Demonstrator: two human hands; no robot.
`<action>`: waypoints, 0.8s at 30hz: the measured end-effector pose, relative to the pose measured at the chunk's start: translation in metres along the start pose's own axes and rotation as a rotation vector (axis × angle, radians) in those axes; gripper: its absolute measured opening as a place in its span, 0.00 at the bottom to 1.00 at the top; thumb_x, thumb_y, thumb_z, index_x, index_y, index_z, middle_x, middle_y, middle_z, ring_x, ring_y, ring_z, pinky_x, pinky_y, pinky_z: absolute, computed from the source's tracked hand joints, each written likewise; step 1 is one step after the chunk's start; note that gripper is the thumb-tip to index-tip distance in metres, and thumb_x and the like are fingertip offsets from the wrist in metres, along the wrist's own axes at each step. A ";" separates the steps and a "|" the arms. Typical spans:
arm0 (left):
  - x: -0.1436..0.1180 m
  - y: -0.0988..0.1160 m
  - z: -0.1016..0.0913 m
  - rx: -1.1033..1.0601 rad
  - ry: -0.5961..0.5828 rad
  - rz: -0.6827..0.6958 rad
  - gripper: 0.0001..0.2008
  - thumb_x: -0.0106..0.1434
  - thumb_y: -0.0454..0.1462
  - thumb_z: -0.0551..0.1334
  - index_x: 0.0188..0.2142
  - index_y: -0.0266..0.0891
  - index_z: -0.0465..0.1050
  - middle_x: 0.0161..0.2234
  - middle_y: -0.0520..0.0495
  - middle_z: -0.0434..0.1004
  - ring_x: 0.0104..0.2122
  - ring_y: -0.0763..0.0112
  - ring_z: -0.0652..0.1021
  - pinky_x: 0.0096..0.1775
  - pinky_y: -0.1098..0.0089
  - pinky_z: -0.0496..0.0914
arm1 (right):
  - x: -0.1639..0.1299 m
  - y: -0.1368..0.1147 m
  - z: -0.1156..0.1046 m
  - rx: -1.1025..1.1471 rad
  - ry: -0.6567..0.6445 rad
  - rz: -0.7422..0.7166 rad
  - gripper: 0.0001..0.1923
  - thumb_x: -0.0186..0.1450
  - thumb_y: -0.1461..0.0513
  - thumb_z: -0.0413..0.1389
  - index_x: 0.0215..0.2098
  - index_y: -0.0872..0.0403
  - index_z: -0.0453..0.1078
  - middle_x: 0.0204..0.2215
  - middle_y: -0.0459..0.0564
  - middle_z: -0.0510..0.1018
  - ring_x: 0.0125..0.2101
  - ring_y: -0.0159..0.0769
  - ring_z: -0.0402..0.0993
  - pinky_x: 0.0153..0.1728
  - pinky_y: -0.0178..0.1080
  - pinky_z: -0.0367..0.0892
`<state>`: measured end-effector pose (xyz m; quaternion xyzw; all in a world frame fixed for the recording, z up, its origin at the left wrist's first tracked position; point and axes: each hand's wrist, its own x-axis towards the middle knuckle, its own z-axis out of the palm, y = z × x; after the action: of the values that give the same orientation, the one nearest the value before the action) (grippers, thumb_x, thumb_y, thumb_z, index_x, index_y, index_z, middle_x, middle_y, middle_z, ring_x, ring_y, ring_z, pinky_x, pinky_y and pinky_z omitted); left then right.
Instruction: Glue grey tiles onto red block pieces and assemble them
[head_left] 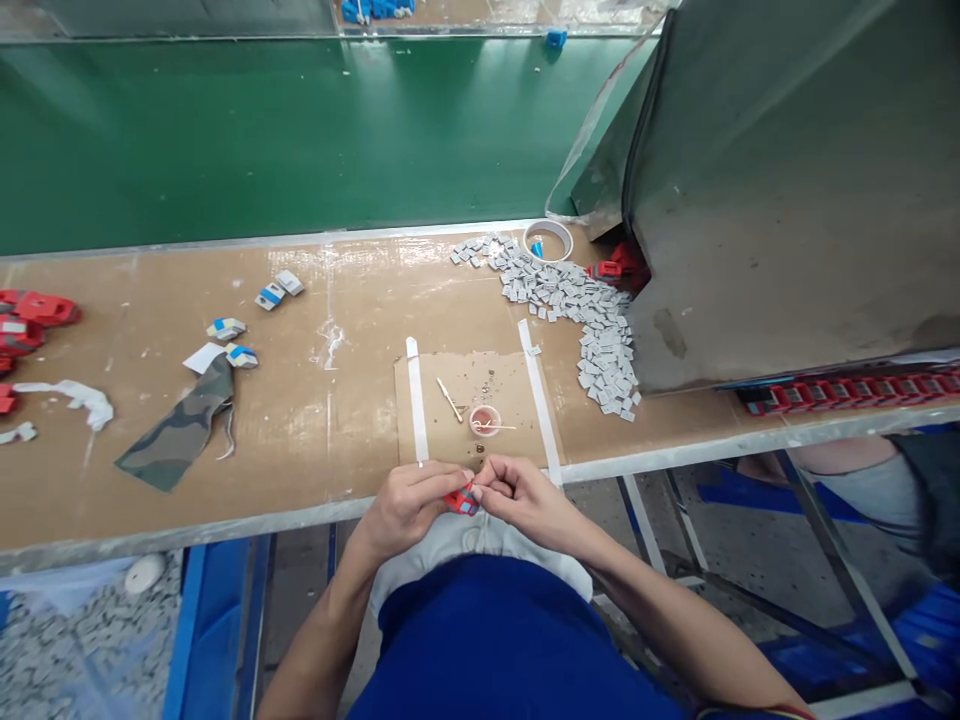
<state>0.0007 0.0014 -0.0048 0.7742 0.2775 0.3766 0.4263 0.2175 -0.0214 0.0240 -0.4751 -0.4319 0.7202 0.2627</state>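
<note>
While both hands met just over the near edge of the desk (pixel 315 440), they were pinched together on a small red part (pixel 460 500): left hand (pixel 409 508) gripped it from the left w/ thumb and forefinger, right hand (pixel 525 498) closed on it from the other side, fingertips touching. The part sat between them, close to the body, mostly hidden; a bit of blue/grey showed on it, but what that was couldn't be told.

Judged from that grip, the step looked like fine fitting work on the red part. To do it well, the left hand probably needed to hold steady as the clamp while the right did the small adjusting, and forearms braced near the desk edge would have helped. Keeping the part over the cardboard mat (pixel 480 385) rather than over the lap seemed wise, since a dropped bit would fall to the floor.

Near the hands, on the mat, lay a small pink cup (pixel 485 419) and a thin stick (pixel 450 399). A heap of grey pieces (pixel 592 320) sat farther back right, approx beside a tape roll (pixel 548 240).
</note>
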 end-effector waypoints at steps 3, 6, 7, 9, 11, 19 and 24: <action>0.000 0.001 0.000 0.042 -0.006 0.026 0.14 0.70 0.30 0.62 0.52 0.40 0.80 0.44 0.37 0.88 0.44 0.59 0.87 0.45 0.65 0.81 | -0.001 0.000 -0.001 0.001 -0.011 -0.010 0.26 0.64 0.42 0.63 0.31 0.54 0.66 0.20 0.36 0.58 0.22 0.25 0.49 0.23 0.31 0.47; 0.002 0.004 0.002 0.035 0.016 0.045 0.13 0.70 0.30 0.63 0.52 0.41 0.79 0.44 0.38 0.87 0.44 0.60 0.87 0.45 0.65 0.81 | -0.007 -0.002 -0.001 -0.076 0.030 -0.115 0.23 0.68 0.43 0.60 0.35 0.55 0.71 0.21 0.37 0.58 0.23 0.27 0.52 0.25 0.32 0.51; 0.002 0.005 0.002 0.017 0.037 0.040 0.13 0.70 0.31 0.64 0.52 0.41 0.78 0.45 0.38 0.87 0.45 0.61 0.86 0.46 0.65 0.80 | -0.008 -0.001 0.000 -0.097 0.057 -0.165 0.22 0.69 0.44 0.59 0.37 0.55 0.72 0.23 0.38 0.60 0.24 0.27 0.55 0.26 0.32 0.55; 0.003 0.007 0.004 -0.032 0.098 0.009 0.11 0.69 0.32 0.65 0.51 0.42 0.77 0.46 0.37 0.84 0.45 0.61 0.85 0.46 0.65 0.80 | -0.011 0.001 0.004 -0.100 0.108 -0.244 0.21 0.70 0.45 0.58 0.45 0.54 0.72 0.29 0.43 0.69 0.29 0.30 0.65 0.31 0.34 0.64; 0.002 0.006 0.006 -0.087 0.166 -0.019 0.10 0.68 0.32 0.66 0.48 0.43 0.76 0.46 0.39 0.81 0.45 0.62 0.83 0.45 0.64 0.79 | -0.011 0.004 0.011 -0.051 0.131 -0.284 0.23 0.70 0.45 0.60 0.53 0.52 0.69 0.38 0.49 0.76 0.37 0.35 0.74 0.38 0.37 0.71; -0.003 0.003 0.004 -0.259 0.144 -0.155 0.12 0.64 0.34 0.71 0.45 0.43 0.74 0.49 0.41 0.78 0.51 0.60 0.80 0.53 0.63 0.75 | -0.006 0.014 0.025 0.001 0.244 -0.394 0.18 0.70 0.52 0.62 0.55 0.50 0.72 0.48 0.54 0.77 0.45 0.39 0.80 0.46 0.41 0.77; 0.000 0.009 0.001 -0.340 0.163 -0.256 0.08 0.68 0.40 0.68 0.45 0.39 0.78 0.50 0.35 0.81 0.54 0.54 0.80 0.56 0.56 0.74 | -0.008 0.014 0.023 -0.213 0.350 -0.488 0.15 0.71 0.58 0.61 0.55 0.48 0.74 0.48 0.54 0.76 0.47 0.41 0.78 0.46 0.42 0.78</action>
<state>0.0021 -0.0035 0.0021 0.6167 0.3396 0.4221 0.5711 0.2002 -0.0430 0.0191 -0.4989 -0.5546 0.4938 0.4468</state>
